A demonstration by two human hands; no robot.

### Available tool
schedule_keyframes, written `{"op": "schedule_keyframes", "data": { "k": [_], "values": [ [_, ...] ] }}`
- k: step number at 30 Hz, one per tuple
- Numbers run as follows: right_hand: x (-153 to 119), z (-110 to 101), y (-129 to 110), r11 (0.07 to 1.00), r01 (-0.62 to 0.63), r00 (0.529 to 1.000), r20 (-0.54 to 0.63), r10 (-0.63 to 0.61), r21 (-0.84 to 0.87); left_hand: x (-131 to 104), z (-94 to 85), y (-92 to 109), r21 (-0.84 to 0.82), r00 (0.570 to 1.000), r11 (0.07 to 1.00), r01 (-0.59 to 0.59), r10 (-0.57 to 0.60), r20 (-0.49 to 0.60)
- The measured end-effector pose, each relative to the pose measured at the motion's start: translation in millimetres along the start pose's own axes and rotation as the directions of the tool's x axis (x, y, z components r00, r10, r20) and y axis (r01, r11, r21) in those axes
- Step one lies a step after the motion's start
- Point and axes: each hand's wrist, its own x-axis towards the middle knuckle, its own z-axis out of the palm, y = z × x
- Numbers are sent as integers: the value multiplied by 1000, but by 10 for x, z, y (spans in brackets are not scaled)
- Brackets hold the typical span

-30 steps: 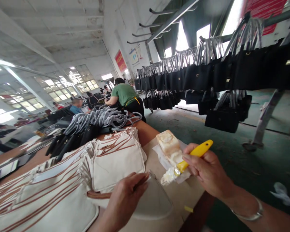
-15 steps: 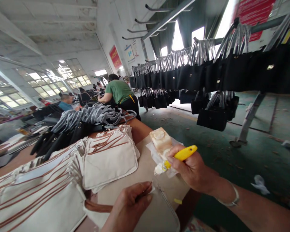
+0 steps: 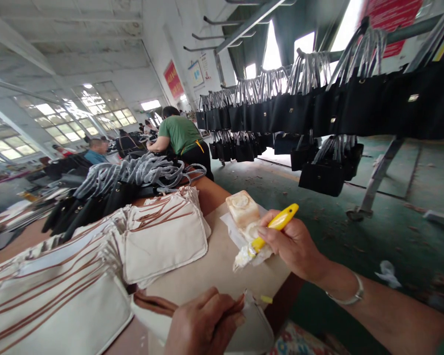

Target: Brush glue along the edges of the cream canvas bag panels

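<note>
My right hand (image 3: 294, 246) is closed round a yellow-handled brush (image 3: 282, 217), its bristles caked with white paste and pointing down to the left. Those bristles are above the board beside a stained, cream-coloured container (image 3: 243, 208) lying on a crumpled white sheet (image 3: 229, 230). Low in the view, my left hand (image 3: 207, 320) pinches the brown-trimmed top edge of a cream bag (image 3: 258, 325). Part of that bag is hidden behind the hand. The brush and the bag are apart.
Stacks of cream bags with brown trim (image 3: 165, 241) fill the table's left side. Behind them lie black bags with grey wrapped handles (image 3: 133, 170). A person in a green shirt (image 3: 181, 133) bends over the table. Black bags (image 3: 321, 175) hang from a wheeled rack at right.
My left hand has moved down and slightly right with the bag, whose brown-trimmed opening now gapes more. The brush has shifted slightly left and tilted a little more upright.
</note>
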Motion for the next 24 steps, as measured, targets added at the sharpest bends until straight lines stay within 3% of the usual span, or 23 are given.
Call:
{"op": "schedule_keyframes", "data": {
  "k": [5,8,11,14,18,21,24],
  "values": [
    [-27,70,-37,961,-225,950,255,180,160,-5,-2,28,-51,998,997,58,-58,4],
    [-54,-5,-126,928,-294,914,351,204,227,-4,-4,38,-92,994,990,107,-103,44],
    [-37,-97,-181,949,-234,950,258,177,210,-2,-5,51,-77,989,986,146,-143,47],
    [-25,-60,-162,989,-123,981,161,108,84,12,2,54,-73,987,985,154,-150,53],
    [-60,51,-95,980,-171,951,278,137,102,99,-41,40,-81,982,983,167,-158,105],
    [-1,-67,-46,968,-185,974,165,157,169,233,-245,41,-76,976,976,204,-197,89],
    [176,-343,47,997,-35,999,14,36,-76,313,-631,1,-127,983,975,182,-181,22]
  ]
}}
